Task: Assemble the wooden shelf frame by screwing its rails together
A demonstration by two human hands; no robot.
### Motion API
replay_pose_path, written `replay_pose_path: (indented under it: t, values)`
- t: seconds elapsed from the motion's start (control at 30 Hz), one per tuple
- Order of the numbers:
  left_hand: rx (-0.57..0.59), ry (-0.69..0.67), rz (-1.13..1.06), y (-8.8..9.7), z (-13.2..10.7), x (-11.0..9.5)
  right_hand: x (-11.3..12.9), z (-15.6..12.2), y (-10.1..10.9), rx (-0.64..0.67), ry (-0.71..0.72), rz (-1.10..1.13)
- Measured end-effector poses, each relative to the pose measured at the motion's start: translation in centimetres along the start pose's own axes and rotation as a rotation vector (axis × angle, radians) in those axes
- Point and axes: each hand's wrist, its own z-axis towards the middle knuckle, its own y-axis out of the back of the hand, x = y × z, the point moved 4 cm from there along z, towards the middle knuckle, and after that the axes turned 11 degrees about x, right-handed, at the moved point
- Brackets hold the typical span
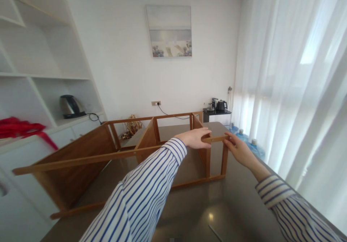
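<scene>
A brown wooden shelf frame (81, 159) lies on its side on a dark table (238, 198). My left hand (195, 137) rests over the frame's upper right corner, fingers closed on the short top rail (217, 139). My right hand (238, 150) pinches the same rail at its right end, above the outer post. Both arms wear blue-and-white striped sleeves.
White wall shelving (40, 72) at left holds a steel kettle (69, 106) and a red cloth (21, 128). Blue water bottles (253, 146) stand beside the white curtain (298, 90). A small cabinet with a black kettle (221, 106) is by the far wall. A thin rod (215, 232) lies on the table.
</scene>
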Motion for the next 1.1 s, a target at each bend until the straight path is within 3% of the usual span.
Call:
replay_pose_path:
  t: [0.37,0.63,0.77,0.87,0.93,1.0,1.1]
  values:
    - [-0.079,-0.098,0.023,-0.2,0.0,-0.5,-0.7,0.1,-0.2,-0.008,-0.022,0.030]
    - [-0.080,-0.076,0.042,-0.3,-0.2,-0.9,0.1,-0.6,-0.6,-0.092,-0.057,0.003]
    - [-0.065,-0.053,0.039,-0.4,-0.2,-0.9,0.8,-2.2,0.3,-0.195,-0.107,-0.043]
    - [-0.057,-0.039,0.035,-0.4,-0.2,-0.9,1.7,-5.0,0.6,-0.232,-0.154,-0.097]
    - [-0.049,-0.031,0.026,-0.4,-0.2,-0.9,2.6,-7.6,-0.5,-0.103,-0.153,-0.138]
    - [-0.041,-0.030,0.018,-0.4,-0.2,-0.9,3.8,-10.6,-3.7,0.339,-0.091,-0.267]
    - [-0.038,-0.034,0.014,-0.5,-0.2,-0.9,5.3,-15.0,-7.5,0.645,-0.065,-0.434]
